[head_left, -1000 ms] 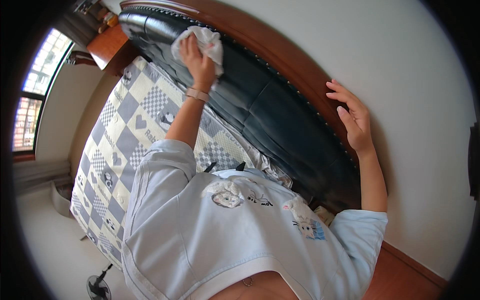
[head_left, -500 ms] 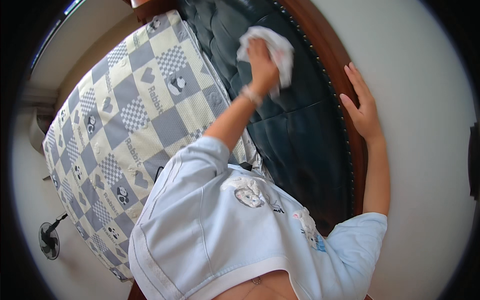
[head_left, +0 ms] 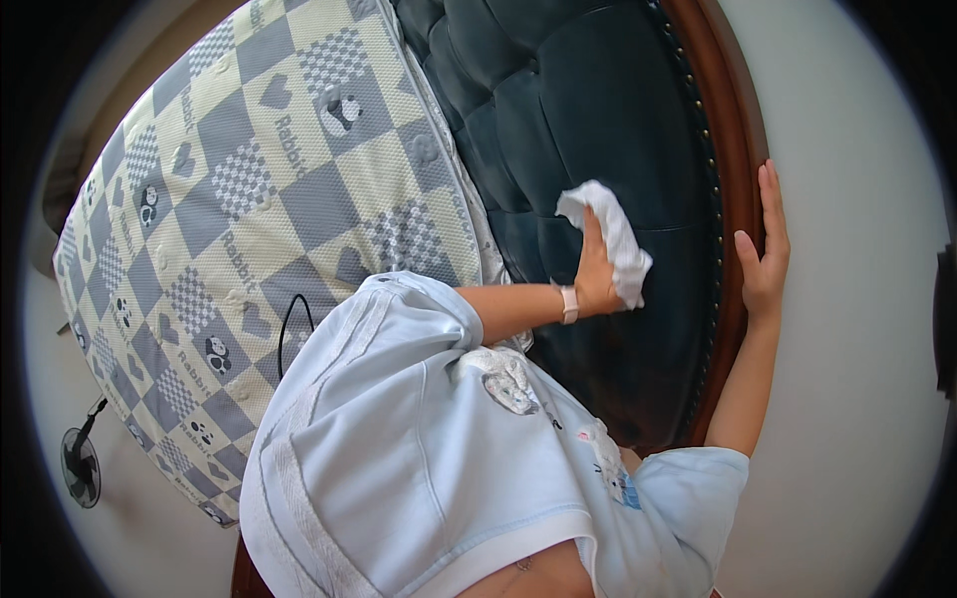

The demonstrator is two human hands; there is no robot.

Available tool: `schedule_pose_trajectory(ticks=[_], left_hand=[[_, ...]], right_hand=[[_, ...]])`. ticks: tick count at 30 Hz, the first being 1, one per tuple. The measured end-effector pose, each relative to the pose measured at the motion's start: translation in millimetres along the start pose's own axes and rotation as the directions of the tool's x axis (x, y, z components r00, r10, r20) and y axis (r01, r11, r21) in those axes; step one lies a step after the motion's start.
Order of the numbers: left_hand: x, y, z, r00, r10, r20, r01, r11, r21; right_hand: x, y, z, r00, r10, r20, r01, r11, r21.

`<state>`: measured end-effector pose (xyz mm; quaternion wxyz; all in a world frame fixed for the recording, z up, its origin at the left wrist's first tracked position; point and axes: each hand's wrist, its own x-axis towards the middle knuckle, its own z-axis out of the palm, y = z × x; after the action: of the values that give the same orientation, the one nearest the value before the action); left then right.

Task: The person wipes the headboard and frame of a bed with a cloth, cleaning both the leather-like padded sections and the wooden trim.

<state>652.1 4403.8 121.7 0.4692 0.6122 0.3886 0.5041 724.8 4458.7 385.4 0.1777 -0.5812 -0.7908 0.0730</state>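
Observation:
My left hand (head_left: 596,274) presses a crumpled white cloth (head_left: 623,244) against the dark green tufted headboard (head_left: 618,120). Its fingers are mostly hidden by the cloth. A pale band circles that wrist. Over on the right, my right hand (head_left: 766,269) rests along the outer edge of the headboard's brown wooden frame (head_left: 733,130), fingers stretched out and thumb apart, holding nothing.
A mattress (head_left: 299,239) with a grey and cream checked panda pattern lies against the headboard on the left. A thin black loop (head_left: 289,324) stands out by my left sleeve. Beyond the frame is a pale wall (head_left: 847,349). A black fan (head_left: 80,468) stands at lower left.
My left hand has drawn the cloth nearer to me and to the right across the headboard. My right hand stays on the wooden frame. The whole view has shifted.

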Motion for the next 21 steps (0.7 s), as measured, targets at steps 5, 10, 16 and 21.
schedule_pose_trajectory(ticks=[5,10,16,21], left_hand=[[35.7,20.4,-36.4,0.962,0.269,-0.042,-0.258,0.950,0.174],[90.8,1.1,-51.5,0.875,-0.241,-0.420,0.072,0.923,-0.379],[111.4,-30.4,-58.5,0.727,-0.516,-0.453,-0.085,0.587,-0.805],[52.7,-73.4,-13.0,0.692,-0.261,-0.673,0.220,0.964,-0.147]], right_hand=[[-3.4,6.6,-2.9,1.000,0.006,-0.029,-0.004,0.998,0.070],[-4.1,11.5,-1.5,0.998,0.002,-0.062,0.005,0.994,0.111],[-8.2,12.3,-3.5,0.999,0.020,-0.044,-0.008,0.968,0.252],[-5.5,6.1,-2.6,0.999,-0.024,-0.033,0.034,0.942,0.334]])
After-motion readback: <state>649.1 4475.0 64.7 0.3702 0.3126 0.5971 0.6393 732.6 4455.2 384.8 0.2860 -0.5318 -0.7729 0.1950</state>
